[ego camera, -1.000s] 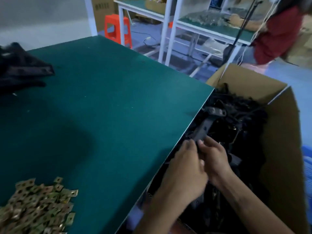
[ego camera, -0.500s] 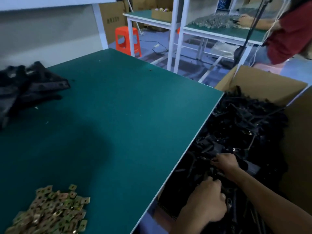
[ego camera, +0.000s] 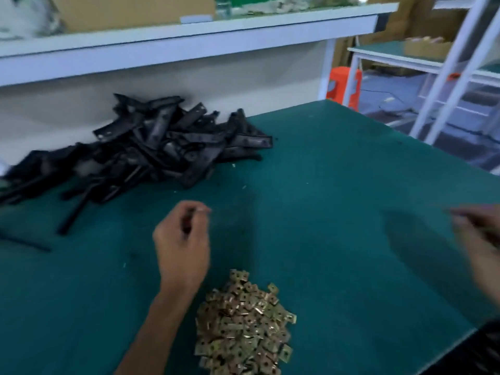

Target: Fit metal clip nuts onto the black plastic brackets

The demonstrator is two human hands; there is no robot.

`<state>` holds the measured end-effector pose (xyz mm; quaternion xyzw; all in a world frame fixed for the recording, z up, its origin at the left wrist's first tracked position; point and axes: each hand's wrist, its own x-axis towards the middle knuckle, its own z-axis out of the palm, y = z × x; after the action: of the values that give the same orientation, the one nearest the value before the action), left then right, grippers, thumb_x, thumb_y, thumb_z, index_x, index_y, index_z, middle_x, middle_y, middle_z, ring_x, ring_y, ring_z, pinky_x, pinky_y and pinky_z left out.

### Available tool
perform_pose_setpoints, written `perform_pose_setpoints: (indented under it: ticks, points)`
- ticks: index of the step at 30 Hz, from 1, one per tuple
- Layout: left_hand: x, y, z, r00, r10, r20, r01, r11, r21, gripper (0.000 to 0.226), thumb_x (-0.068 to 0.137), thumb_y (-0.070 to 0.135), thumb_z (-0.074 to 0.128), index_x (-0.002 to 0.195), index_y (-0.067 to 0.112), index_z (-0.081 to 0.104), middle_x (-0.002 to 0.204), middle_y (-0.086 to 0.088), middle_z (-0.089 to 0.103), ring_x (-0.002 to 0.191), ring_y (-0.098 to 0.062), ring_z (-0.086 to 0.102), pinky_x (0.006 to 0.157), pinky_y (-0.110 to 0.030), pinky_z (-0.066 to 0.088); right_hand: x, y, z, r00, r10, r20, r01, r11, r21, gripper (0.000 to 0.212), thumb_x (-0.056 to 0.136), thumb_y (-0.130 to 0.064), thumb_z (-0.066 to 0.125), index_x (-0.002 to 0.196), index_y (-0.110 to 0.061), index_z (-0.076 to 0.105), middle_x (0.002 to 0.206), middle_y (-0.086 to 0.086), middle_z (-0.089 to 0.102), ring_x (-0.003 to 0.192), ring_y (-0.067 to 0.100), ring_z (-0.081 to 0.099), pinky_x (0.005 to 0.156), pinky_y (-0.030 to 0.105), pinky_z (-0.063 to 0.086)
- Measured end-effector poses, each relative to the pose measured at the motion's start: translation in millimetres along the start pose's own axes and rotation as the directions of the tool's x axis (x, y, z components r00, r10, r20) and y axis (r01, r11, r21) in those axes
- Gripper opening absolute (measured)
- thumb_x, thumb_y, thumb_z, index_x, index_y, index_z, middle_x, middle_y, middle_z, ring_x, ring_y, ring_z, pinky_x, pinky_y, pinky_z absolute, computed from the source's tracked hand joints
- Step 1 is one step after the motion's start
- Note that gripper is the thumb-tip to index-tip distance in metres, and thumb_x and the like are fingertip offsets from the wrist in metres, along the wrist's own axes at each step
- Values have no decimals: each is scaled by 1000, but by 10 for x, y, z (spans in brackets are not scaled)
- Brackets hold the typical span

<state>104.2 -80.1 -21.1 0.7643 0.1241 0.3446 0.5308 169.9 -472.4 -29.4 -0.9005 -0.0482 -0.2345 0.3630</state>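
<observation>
- Green table [ego camera: 338, 212]: right edge runs diagonally from the far corner down to lower right; wide bare mat between my hands.
- Back edge meets a white wall [ego camera: 81, 104] under a shelf [ego camera: 189, 36]; orange stool [ego camera: 342, 86] beyond the far corner.
- Half a second ago both hands were down in the box of brackets off the table's right edge; now both are over the table, view turned left, box out of frame.
- Left hand [ego camera: 181, 244]: fingers curled, pinching something small at the tips, blurred, can't tell what.
- Right hand [ego camera: 479, 234]: at right frame edge, motion-blurred, grip can't tell.
- Brackets [ego camera: 162, 147]: black, long, jumbled heap at back left against the wall.
- Clip nuts [ego camera: 243, 326]: brassy square pile, near edge, just right of my left forearm.
</observation>
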Motion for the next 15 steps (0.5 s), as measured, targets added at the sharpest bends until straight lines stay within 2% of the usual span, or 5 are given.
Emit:
perform_pose_setpoints:
  ticks: [2,4,7,11,15]
  points:
    - [53,-284,-196,995,-81,-53,84,995,51,26,100,17,56,78,29,64,49,11,46,43,-5,34,45,-25,30,197,-435,367,976,-172,136,164,984,67,10,98,-29,65,97,-24,74,90,-12,69,85,2,64,81,12,46]
    - [94,-459,-308,989,-105,-101,102,994,-38,24,98,22,55,78,31,64,49,12,45,42,-6,32,42,-23,28,335,-961,937,905,-279,320,234,957,173,7,94,-21,69,95,-20,76,81,-13,72,75,1,66,75,16,50]
    - [171,-504,-312,979,-175,-105,164,981,-108,23,95,16,56,76,26,66,51,16,50,44,-3,35,43,-21,31,543,-1666,1720,822,-199,533,40,955,295,24,97,-38,66,87,-18,74,68,-3,73,53,10,66,55,20,47]
    - [188,-482,-289,985,-153,-83,150,988,-49,20,90,13,58,74,19,68,53,6,55,46,-3,41,46,-18,32,799,-2346,2550,767,-17,641,-244,916,317,55,92,-61,63,66,-12,61,66,7,74,46,21,67,38,21,42]
    - [175,-501,-298,985,-162,-53,160,986,-36,23,91,12,58,73,21,69,51,2,54,41,-4,37,42,-19,28,833,-2552,2970,716,165,678,-414,882,224,26,94,-23,63,87,2,66,60,13,72,40,18,62,36,22,41]
